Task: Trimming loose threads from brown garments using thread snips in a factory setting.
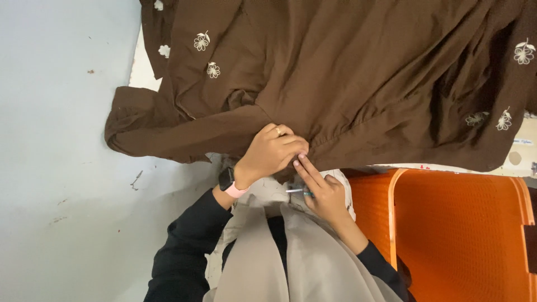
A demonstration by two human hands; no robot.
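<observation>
Garment: brown dress (347, 72), soft woven cloth, heavily creased, spread across the top of the view; upper and right edges cut off by the frame.
Embroidery: six small cream flower motifs (201, 41) fully visible, two more partly hidden at the upper-left edge.
Left hand (271, 154): fingers curled tight, pinching the dress hem; gold ring on one finger, dark watch (226, 180) with pink strap at the wrist.
Right hand (323, 193): touching the left hand, two fingers extended onto the hem, closed on a thin metal tool with teal handle (299, 192); kind of tool hard to make out.
Hands, overall: together at the lower hem.
Seat: one orange plastic chair (464, 229), fine mesh texture, at lower right, partly cut off.
Clothing: black sleeves, beige cloth (268, 263) between the arms.
Bench: white edge (142, 70), mostly hidden under the dress.
</observation>
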